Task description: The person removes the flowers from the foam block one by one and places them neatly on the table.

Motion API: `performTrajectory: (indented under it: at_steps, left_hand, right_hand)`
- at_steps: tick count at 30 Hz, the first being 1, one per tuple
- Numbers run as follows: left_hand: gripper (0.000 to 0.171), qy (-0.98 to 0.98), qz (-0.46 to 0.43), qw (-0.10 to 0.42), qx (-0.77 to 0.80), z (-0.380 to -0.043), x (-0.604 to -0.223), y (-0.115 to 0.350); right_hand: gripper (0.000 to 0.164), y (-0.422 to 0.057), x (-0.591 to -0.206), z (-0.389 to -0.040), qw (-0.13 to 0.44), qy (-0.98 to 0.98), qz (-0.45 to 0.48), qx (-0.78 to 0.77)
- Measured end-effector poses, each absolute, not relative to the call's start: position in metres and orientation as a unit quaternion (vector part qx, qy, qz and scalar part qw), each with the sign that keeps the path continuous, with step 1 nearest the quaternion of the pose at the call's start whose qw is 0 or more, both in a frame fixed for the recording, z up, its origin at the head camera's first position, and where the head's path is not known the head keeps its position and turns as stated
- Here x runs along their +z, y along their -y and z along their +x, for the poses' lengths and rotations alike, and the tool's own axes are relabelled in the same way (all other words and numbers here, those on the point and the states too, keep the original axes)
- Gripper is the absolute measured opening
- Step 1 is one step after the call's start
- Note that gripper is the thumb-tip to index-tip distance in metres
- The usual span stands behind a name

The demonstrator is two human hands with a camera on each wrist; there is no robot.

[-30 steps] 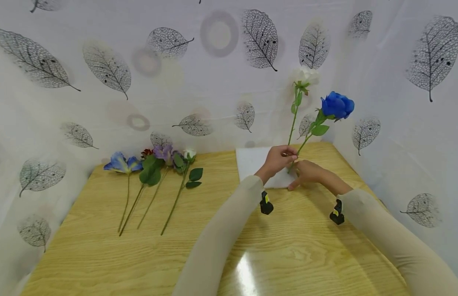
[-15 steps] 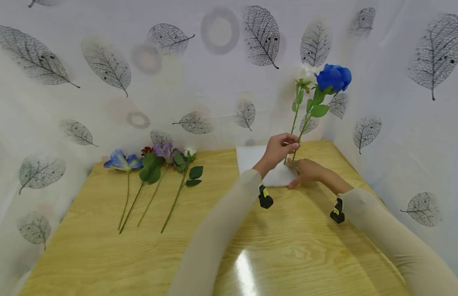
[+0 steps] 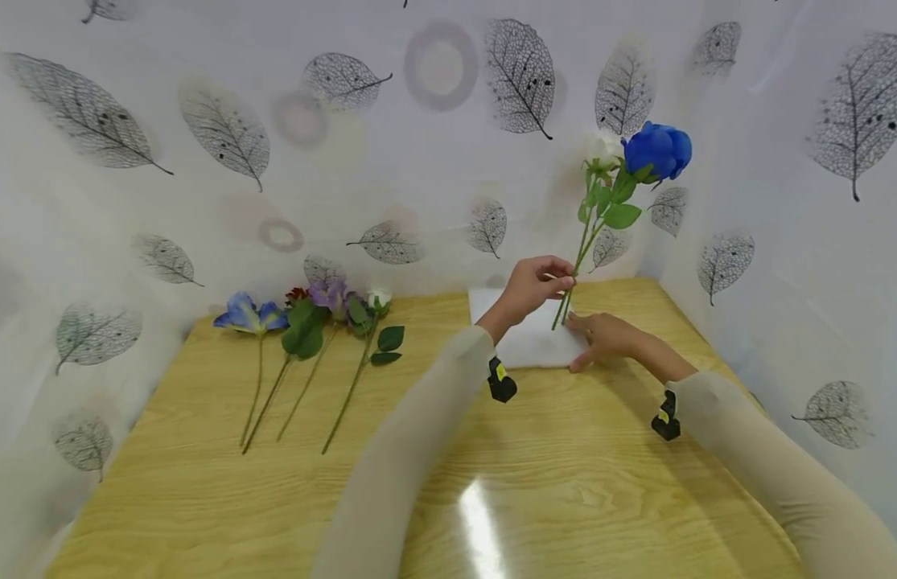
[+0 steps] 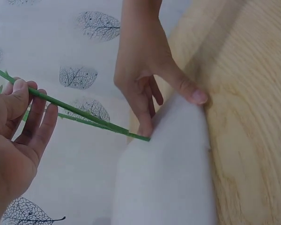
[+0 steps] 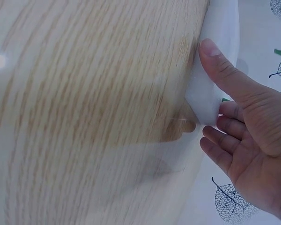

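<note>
In the head view my left hand (image 3: pixel 531 285) pinches the green stem of a blue artificial rose (image 3: pixel 658 151) between thumb and fingers. A white artificial flower (image 3: pixel 603 154) stands close behind it, its stem crossing the rose's stem by my fingers. Both stems slant down toward a white foam board (image 3: pixel 524 334); whether their tips are in it or only against it, I cannot tell. My right hand (image 3: pixel 607 339) holds the board's near right corner. In the left wrist view its thumb (image 4: pixel 194 93) lies on the front edge, with a fingertip beside the stem end (image 4: pixel 143 137).
On the wooden table (image 3: pixel 434 450), to the left, lie a blue flower (image 3: pixel 248 315), a dark red flower (image 3: pixel 296 296), a purple flower (image 3: pixel 332 296) and a small white rose (image 3: pixel 379 300). A leaf-printed curtain (image 3: pixel 419 177) hangs behind and at both sides.
The blue rose has risen and tilted up beside the white flower. My left hand has moved up and slightly left with it, and the stems now cross. My right hand stays at the board's corner.
</note>
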State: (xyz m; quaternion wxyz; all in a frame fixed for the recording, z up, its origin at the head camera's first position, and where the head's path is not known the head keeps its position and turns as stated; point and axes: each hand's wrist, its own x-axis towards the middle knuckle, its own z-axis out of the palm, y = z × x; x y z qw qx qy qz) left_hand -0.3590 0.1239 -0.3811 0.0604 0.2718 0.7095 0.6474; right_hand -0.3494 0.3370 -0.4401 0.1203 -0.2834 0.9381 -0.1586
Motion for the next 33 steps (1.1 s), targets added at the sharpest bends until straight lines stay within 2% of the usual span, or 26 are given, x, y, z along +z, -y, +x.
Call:
performTrajectory:
  at_steps: [33]
  left_hand:
    - [0.022,-0.749,0.266,0.039,0.606,-0.342,-0.387,-0.006]
  right_hand:
    - [0.105,-0.335,-0.444,-0.349,0.105,-0.941,-0.292,-0.136]
